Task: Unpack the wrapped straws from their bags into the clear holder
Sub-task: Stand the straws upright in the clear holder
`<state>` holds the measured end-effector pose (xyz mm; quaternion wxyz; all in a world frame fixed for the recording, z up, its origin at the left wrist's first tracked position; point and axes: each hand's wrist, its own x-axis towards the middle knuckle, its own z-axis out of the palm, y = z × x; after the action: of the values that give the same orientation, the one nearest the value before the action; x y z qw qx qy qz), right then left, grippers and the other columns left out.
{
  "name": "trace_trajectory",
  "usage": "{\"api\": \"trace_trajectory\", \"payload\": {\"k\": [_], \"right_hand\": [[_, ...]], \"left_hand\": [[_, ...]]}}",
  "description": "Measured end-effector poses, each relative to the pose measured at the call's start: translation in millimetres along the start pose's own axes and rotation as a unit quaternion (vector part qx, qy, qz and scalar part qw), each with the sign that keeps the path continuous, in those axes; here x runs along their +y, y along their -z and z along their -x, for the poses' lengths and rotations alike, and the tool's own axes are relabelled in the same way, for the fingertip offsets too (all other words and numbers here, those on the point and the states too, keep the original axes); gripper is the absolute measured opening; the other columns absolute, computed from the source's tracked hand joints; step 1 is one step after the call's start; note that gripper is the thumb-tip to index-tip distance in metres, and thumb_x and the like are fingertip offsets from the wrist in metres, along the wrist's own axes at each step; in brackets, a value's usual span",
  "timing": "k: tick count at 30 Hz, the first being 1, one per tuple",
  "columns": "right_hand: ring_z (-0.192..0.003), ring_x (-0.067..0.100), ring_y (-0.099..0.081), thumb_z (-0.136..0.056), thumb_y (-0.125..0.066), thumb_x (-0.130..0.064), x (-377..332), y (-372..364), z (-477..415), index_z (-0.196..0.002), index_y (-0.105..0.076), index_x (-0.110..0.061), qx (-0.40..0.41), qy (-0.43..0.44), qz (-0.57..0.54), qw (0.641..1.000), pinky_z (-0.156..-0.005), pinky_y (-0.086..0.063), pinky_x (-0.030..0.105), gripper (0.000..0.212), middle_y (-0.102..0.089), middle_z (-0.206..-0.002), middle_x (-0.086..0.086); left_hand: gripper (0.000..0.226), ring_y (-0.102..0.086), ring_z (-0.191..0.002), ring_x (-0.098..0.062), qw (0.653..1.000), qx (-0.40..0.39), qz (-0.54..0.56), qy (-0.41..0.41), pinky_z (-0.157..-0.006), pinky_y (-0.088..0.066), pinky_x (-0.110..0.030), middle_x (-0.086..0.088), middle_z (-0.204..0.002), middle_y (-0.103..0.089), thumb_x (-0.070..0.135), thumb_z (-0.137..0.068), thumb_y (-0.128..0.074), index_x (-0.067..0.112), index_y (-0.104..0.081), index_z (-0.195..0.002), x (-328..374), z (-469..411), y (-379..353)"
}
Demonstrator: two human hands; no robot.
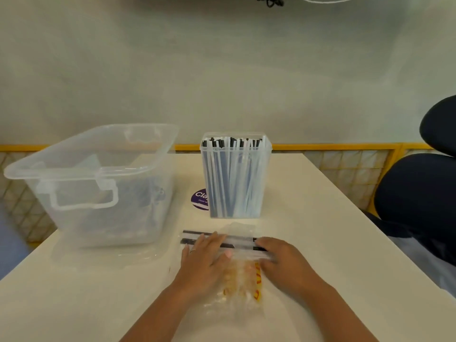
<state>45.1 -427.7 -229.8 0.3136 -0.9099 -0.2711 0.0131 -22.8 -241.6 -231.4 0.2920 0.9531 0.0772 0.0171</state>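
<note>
Black straws (222, 241) in clear wrappers

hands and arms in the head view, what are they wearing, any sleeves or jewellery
Both forearms are bare, with no sleeves, watch or gloves in view. The left hand wears a thin, silvery band ring on one of its fingers. The right hand shows no ring or other markings.
</note>
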Motion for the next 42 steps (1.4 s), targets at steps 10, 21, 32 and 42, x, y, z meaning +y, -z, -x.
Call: {"api": "trace_trajectory", "payload": {"k": [10,21,32,42], "right_hand": [[-0.111,0.015,-0.052,-0.091,-0.048,-0.014,10,-6,13,-0.123,-0.06,-0.023,0.035,0.071,0.068,0.995,-0.086,-0.031,0.013,0.035,-0.059,-0.123,-0.008],[-0.084,0.005,-0.061,-0.081,-0.056,-0.017,9,-8,15,-0.103,-0.073,-0.023,0.078,0.072,-0.058,0.993,-0.072,-0.044,0.013,0.027,-0.07,-0.088,-0.007],[-0.086,-0.007,-0.059,-0.084,-0.051,0.001,6,9,15,-0.092,-0.068,-0.025,0.145,-0.07,-0.353,0.922,-0.075,-0.043,0.005,0.032,-0.067,-0.097,-0.01],[-0.135,0.007,-0.03,-0.076,-0.013,-0.067,6,3,8,-0.136,-0.045,-0.023,0.118,-0.136,-0.548,0.817,-0.114,-0.012,0.029,0.081,-0.04,-0.145,-0.003]], "left_hand": [[0.047,0.002,-0.146,-0.013,1.0,-0.002,-0.022,0.017,-0.116,0.01,-0.042,0.011,-0.157,-0.013,0.043,-0.1,-0.021,0.033,-0.021,-0.147,6,3,-2],[0.049,-0.025,-0.137,-0.016,0.971,-0.071,-0.192,-0.121,-0.114,-0.02,-0.044,0.006,-0.149,-0.031,0.044,-0.081,-0.062,0.031,-0.053,-0.127,70,-16,13],[0.018,-0.059,-0.085,-0.022,0.986,0.01,-0.145,-0.076,-0.076,-0.049,-0.032,-0.005,-0.094,-0.063,0.017,-0.086,-0.053,0.012,-0.07,-0.09,59,-27,-3],[0.019,-0.059,-0.097,-0.022,0.995,0.023,0.032,-0.087,-0.083,-0.045,-0.032,-0.002,-0.109,-0.06,0.023,-0.086,-0.064,0.01,-0.069,-0.098,85,-23,8]]}}
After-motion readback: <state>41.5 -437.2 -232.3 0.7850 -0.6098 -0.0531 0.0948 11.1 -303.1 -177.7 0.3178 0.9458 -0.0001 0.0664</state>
